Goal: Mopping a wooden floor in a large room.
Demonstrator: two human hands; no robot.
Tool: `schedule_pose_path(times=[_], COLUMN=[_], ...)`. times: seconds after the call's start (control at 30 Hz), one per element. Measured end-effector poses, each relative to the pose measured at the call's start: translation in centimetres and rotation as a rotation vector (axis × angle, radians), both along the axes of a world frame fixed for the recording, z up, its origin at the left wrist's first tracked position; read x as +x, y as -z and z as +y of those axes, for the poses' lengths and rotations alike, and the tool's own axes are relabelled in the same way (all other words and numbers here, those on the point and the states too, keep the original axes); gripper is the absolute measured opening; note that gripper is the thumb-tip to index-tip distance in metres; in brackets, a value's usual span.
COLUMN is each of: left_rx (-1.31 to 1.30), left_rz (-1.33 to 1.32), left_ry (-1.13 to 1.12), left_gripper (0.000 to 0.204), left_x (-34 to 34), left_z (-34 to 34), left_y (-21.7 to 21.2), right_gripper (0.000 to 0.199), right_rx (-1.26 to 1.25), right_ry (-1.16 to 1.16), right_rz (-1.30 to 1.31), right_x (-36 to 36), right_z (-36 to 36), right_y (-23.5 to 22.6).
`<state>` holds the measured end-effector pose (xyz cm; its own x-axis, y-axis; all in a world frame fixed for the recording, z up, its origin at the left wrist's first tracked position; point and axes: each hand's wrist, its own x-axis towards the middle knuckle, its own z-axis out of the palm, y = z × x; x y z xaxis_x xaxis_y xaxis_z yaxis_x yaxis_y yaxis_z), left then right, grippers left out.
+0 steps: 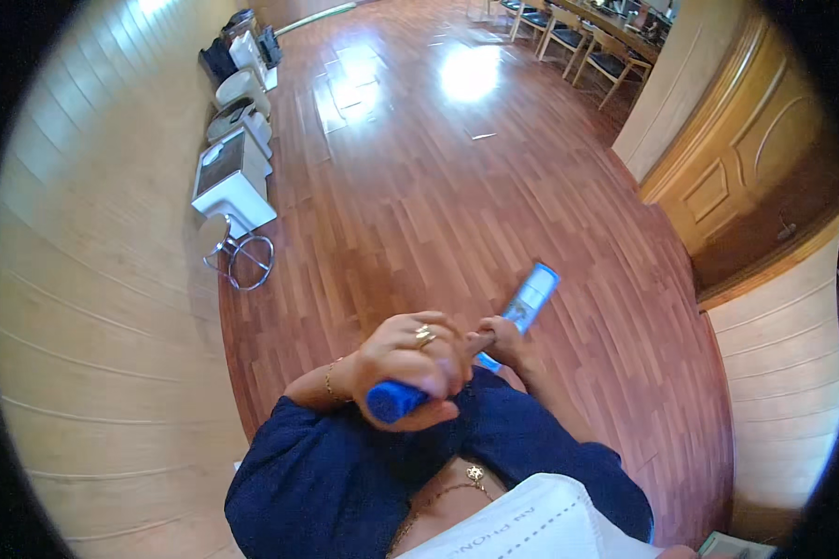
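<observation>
I hold a long-handled floor tool pointing away from me over the wooden floor (419, 196). My left hand (408, 359), with rings and a bracelet, is closed around its blue grip end (391, 402) close to my chest. My right hand (502, 337) grips the shaft just beyond the left hand. The tool's light blue and white flat head (531, 296) lies further out, toward the right. The shaft between my hands is hidden by my fingers. Dark blue sleeves cover both my arms.
Several white and grey appliances (231, 177) line the left wall, with a chrome-based stool (240, 256) beside them. Chairs and a table (583, 42) stand at the far end. A wooden door (746, 177) is at the right.
</observation>
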<state>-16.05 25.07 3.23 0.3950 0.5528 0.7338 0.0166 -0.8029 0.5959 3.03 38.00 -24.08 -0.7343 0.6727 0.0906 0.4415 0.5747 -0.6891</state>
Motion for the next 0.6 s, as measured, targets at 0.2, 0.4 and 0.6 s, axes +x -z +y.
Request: schedule_pose_path(times=[0.2,0.4,0.6], left_rx=[0.13,0.248,0.221], left_rz=[0.042,0.318,0.229], left_ry=[-0.081,-0.166,-0.218], left_gripper=[0.025,0.035,0.033], left_x=[-2.6,-3.2,-3.5], left_z=[-4.6,-6.0,-7.4], left_y=[-2.5,-4.1,-3.9], right_gripper=[0.029,0.023,0.018], right_rx=[-0.095,-0.156,-0.243], right_ry=[-0.451,-0.851,-0.933], right_rz=[0.193,0.03,-0.003], right_x=[-9.8,-15.4,-15.3], right_z=[-2.4,-2.0,-3.8], right_y=[-0.4,-3.3,-4.1])
